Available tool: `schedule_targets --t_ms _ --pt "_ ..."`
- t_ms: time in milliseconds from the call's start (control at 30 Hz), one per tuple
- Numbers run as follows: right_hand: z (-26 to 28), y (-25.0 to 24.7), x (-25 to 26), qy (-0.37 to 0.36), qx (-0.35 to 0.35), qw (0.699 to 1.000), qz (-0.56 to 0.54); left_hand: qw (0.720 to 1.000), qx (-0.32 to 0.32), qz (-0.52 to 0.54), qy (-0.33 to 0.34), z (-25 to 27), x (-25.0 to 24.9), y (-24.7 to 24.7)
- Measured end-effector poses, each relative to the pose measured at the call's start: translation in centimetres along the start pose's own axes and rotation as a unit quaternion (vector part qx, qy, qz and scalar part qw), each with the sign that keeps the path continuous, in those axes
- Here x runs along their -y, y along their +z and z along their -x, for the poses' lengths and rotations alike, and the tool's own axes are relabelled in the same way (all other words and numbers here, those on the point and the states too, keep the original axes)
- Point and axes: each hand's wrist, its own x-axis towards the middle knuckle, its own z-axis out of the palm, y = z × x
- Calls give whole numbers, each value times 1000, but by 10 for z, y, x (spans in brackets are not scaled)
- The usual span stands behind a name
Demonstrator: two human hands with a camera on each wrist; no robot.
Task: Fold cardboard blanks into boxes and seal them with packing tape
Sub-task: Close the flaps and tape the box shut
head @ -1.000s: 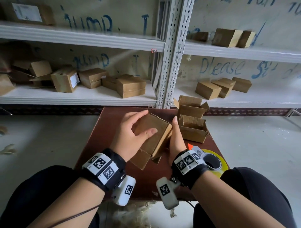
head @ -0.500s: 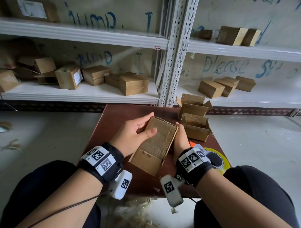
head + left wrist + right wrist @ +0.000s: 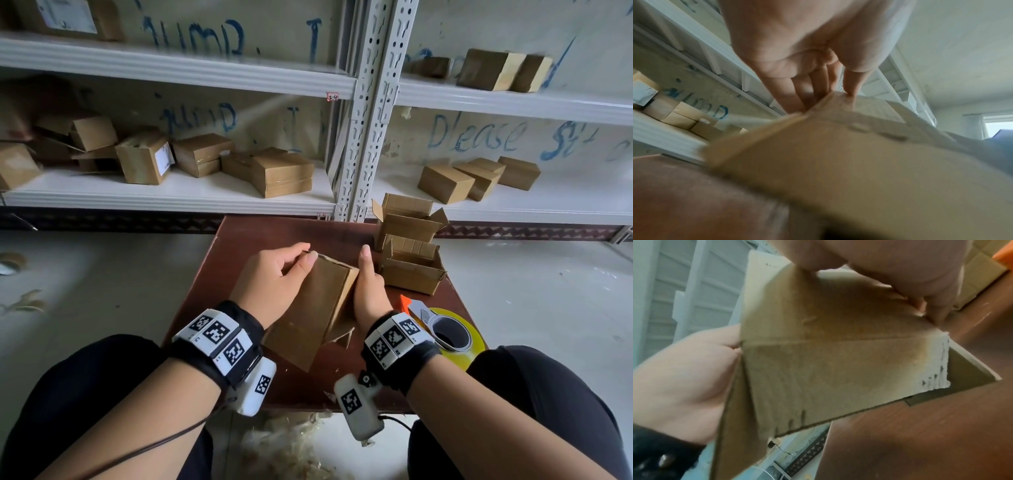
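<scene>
Squaring stage, I judged: left hand and right hand both gripped the half-formed blank, fingers curled round its far end. Next: fold the flaps, fetch the tape.

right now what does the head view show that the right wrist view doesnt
Only the head view shows the two open boxes at the far right of the table, the tape roll beside the right wrist, and the shelves stacked with finished boxes.

Only the right wrist view shows the underside of the cardboard blank: its loose bottom flaps standing open above the table.

Both show the left hand and right hand gripping that blank from opposite sides.
</scene>
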Motion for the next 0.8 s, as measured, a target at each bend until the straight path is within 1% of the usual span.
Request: schedule_targets --t_ms 33,100,167,233,300,367,433,533,600,667,733,800 --pt "3 -1 2 -28 -5 1000 10 1000 6 -7 -13 -1 0 0" --pt "5 -3 -1 -59 -9 998 26 999 21 -10 -44 -2 0 1" --pt "1 -2 -7 -88 -24 995 34 996 43 14 -78 -2 0 3" --pt "4 -2 -7 -104 -18 994 35 993 58 35 -101 -2 0 5" --pt "6 -5 -5 -126 -16 991 30 990 54 50 -121 -4 1 5" --pt "7 -8 -3 -142 -28 989 14 987 28 82 -138 -7 2 3" --pt "6 -10 -4 -172 -41 984 25 984 1 105 -145 -8 2 1" --pt "5 -9 -8 -217 -38 975 13 986 -43 89 -131 -8 2 2" --pt "4 -8 -8 -227 -26 974 -5 989 -84 66 -106 -7 2 5" --pt "2 -7 -8 -232 -17 973 -8 987 -124 44 -94 -5 -2 7" --pt "-1 -9 -7 -234 -17 972 2 984 -146 35 -97 -4 -2 7" --pt "-3 -11 -7 -210 -26 977 -3 981 -161 38 -97 -5 1 6"
